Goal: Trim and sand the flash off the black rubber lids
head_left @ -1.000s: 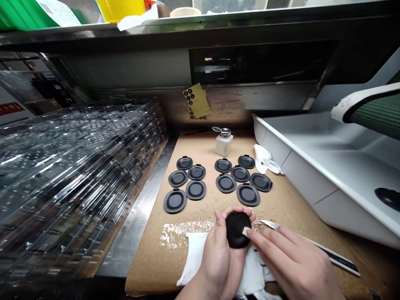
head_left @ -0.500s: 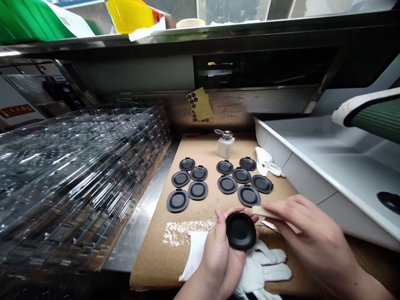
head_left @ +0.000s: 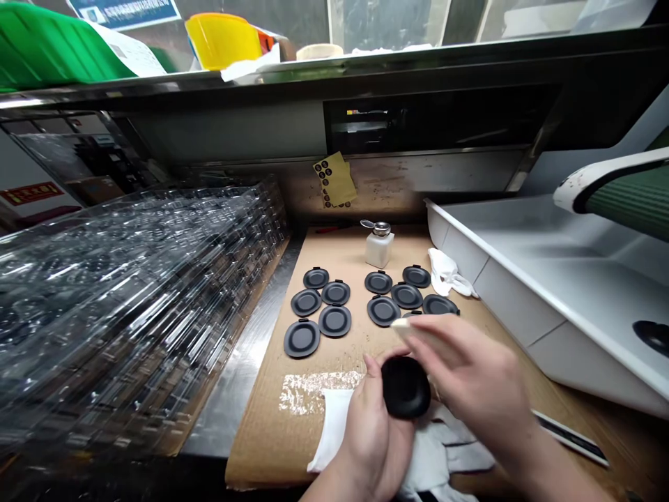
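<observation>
Two hands over cardboard, left hand (head_left: 373, 432) grip closed round black cap (head_left: 405, 388), right hand (head_left: 473, 380) blurred, grip unclear

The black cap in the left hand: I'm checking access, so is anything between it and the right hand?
Nothing visible does. The left hand holds the black cap over the white cloth, and the right hand, pinching a small pale piece, hovers right beside and partly over it.
</observation>
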A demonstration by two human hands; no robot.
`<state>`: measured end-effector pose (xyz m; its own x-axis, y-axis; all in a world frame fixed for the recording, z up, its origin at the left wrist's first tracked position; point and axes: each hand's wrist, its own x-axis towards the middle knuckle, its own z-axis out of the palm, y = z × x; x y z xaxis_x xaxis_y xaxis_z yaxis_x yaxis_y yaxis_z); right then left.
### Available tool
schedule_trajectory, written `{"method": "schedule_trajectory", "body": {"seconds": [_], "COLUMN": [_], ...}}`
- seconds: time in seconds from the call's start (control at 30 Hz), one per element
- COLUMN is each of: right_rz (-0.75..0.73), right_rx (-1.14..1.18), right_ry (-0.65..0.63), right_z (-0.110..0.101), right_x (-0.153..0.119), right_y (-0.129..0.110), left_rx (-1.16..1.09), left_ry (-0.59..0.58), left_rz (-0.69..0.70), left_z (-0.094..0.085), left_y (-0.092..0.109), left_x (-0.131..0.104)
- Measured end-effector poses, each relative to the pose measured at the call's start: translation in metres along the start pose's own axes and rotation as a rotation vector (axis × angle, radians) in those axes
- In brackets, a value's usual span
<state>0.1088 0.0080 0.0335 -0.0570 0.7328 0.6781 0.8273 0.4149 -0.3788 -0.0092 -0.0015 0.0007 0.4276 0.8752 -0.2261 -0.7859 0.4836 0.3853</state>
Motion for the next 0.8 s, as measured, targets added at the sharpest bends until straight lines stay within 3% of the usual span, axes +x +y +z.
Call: {"method": "schedule_trajectory", "body": {"seconds": [0.07,0.17,0.27,0.37,0.47,0.67,0.8], "right_rz": [-0.006,-0.182,-0.311,-0.342,-0.33,-0.316,-0.188], "right_rx": [0.027,0.0,0.015,0.047,0.035,-0.269,-0.473], "right_ry": [-0.029,-0.201,-0.308,-0.376,-0.441,-0.276,-0.257], "right_z": [-0.018,-0.034,-0.031,-0.023,-0.025,-0.04,-0.033], "right_x": [-0.001,-0.005,-0.007,-0.001,0.003,-0.016,-0.04], "right_y": [0.014,0.024,0.018,0.015,0.03,0.082,0.096], "left_rx": [-0.001,0.016,0.061,0.101,0.139,0.154,0.097], "left_ry": [0.0,0.015,0.007,-0.016,-0.007,0.07,0.054], "left_rz": [-0.024,-0.053,-0.051,-0.053,-0.064,-0.081,-0.086], "left_z": [-0.001,-0.002,-0.003,-0.003,-0.001,0.003,0.003], "left_y": [0.001,0.001,0.0,-0.002,-0.001,0.001,0.002], "left_x": [0.0,0.001,0.002,0.002,0.001,-0.002,-0.001]}}
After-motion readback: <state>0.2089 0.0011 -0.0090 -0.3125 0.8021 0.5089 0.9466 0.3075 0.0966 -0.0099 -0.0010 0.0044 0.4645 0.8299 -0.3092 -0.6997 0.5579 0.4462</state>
